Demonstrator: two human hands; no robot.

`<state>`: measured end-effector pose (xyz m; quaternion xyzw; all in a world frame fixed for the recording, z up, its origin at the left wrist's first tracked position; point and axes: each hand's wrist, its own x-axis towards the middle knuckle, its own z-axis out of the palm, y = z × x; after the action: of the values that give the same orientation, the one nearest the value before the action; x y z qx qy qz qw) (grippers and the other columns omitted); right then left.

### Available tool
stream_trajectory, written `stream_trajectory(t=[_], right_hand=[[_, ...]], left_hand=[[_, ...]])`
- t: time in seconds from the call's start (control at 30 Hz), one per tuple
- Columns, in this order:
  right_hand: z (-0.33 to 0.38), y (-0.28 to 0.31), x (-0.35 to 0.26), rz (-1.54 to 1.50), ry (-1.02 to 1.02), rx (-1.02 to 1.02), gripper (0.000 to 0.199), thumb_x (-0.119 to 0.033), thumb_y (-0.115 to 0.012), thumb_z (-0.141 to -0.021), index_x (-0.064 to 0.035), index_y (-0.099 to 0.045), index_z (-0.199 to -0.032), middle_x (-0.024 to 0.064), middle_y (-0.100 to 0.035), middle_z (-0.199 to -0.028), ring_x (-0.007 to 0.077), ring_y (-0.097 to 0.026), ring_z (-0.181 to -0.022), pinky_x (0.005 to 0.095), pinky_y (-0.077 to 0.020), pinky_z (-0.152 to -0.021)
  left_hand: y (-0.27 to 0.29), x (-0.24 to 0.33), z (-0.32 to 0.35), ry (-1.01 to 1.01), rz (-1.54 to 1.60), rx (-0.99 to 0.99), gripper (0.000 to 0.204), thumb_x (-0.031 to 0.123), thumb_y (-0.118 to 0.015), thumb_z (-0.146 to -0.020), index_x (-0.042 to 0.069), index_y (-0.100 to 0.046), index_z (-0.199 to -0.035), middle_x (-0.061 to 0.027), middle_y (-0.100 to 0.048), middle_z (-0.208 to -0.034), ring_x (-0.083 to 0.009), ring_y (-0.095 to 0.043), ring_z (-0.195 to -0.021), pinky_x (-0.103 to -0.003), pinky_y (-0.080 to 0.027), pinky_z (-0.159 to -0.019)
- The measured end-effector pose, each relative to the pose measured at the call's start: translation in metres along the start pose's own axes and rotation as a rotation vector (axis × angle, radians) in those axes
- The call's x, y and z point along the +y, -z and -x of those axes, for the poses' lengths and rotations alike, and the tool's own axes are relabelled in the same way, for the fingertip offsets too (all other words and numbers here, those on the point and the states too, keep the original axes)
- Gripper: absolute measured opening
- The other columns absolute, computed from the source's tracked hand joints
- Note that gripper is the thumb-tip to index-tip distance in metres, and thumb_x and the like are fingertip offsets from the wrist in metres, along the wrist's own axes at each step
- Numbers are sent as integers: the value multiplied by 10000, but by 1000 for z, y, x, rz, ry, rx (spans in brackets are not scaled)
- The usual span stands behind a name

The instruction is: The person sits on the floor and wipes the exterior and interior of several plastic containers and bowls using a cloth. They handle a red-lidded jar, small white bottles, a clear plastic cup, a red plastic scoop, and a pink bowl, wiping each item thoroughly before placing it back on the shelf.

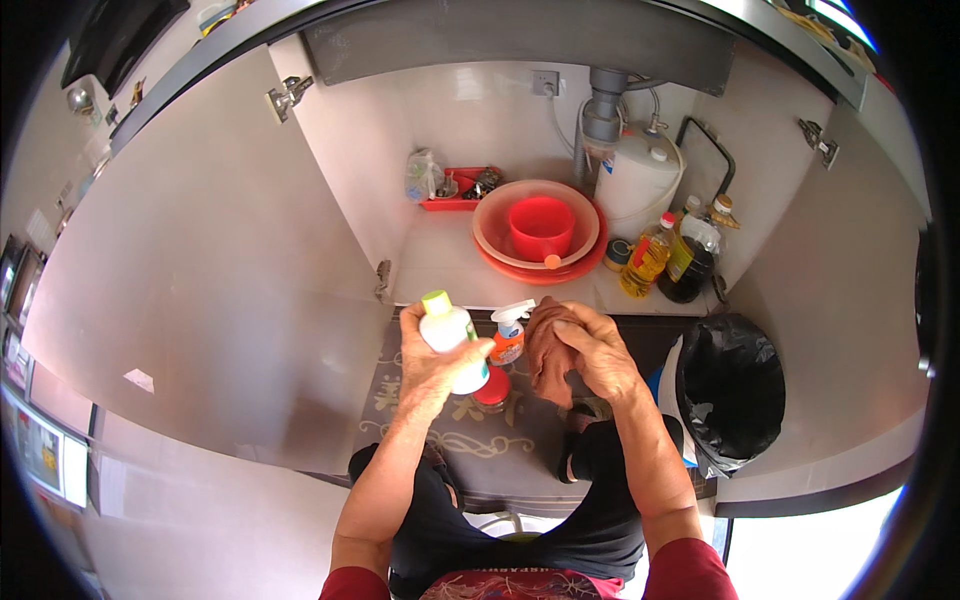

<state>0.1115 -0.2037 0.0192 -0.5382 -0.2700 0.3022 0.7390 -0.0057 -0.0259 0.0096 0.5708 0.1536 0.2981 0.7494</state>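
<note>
My left hand (428, 368) is wrapped round a white bottle (450, 333) with a yellow-green cap, held up in front of the open cabinet. Bunched in my right hand (598, 352) is a brown cloth (551, 352), its lower end hanging down. Between the two hands, a spray bottle (507, 343) with an orange label and white trigger head stands on the dark mat (480, 440). Just nearer to me is a red-lidded container (492, 387), partly hidden behind the white bottle and left hand.
Inside the cabinet are stacked basins (490, 265) with a red dipper (541, 227), a red tray (450, 203), a white tank (640, 180), a yellow oil bottle (648, 262) and a dark bottle (688, 265). Cabinet doors (200, 280) stand wide on both sides. A black-lined bin (730, 390) is at right.
</note>
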Motion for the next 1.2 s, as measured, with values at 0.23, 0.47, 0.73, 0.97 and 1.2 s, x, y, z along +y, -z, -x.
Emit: stream_trajectory(t=[0.23, 0.47, 0.73, 0.97, 1.2], right_hand=[[21, -39, -17, 153, 397, -229, 302, -176, -670, -826, -28, -638, -1087, 108, -636, -1001, 193, -547, -917, 344, -397, -903], [-14, -68, 5, 727, 620, -35, 324, -158, -690, -769, -88, -633, -1080, 145, -529, -1093, 317, -522, -1041, 389, -460, -860], [-27, -57, 22, 355, 284, 219, 105, -101, -565, -867, -12, -597, -912, 131, -623, -807, 231, -640, -757, 325, -491, -688], [-37, -14, 21, -842, -137, 277, 369, -321, -505, -937, -59, -488, -1196, 71, -541, -1210, 208, -526, -1102, 335, -451, -938], [-6, -58, 7, 174, 156, -7, 222, -178, -562, -927, -3, -574, -1064, 35, -604, -905, 82, -539, -842, 236, -464, -735]], left_hand=[[-15, -10, 14, -94, -264, -142, 671, 84, -801, -682, 31, -327, -1155, -85, -481, -1032, -138, -507, -926, -286, -469, -794], [-2, -56, 35, -139, -333, -179, 687, 267, -730, -707, 28, -379, -1247, -151, -593, -1012, -311, -599, -911, -380, -498, -758], [-30, -17, 36, -372, -925, -103, 656, 186, -778, -644, 52, -387, -1153, -165, -628, -943, -371, -640, -808, -428, -533, -654], [-18, -19, 31, -490, -611, -154, 692, 144, -827, -632, 81, -329, -1107, -165, -582, -1043, -336, -640, -829, -423, -524, -663], [-10, -12, 32, -710, -1145, -195, 726, 209, -849, -593, 44, -388, -1129, -156, -574, -1039, -347, -642, -817, -388, -546, -678]])
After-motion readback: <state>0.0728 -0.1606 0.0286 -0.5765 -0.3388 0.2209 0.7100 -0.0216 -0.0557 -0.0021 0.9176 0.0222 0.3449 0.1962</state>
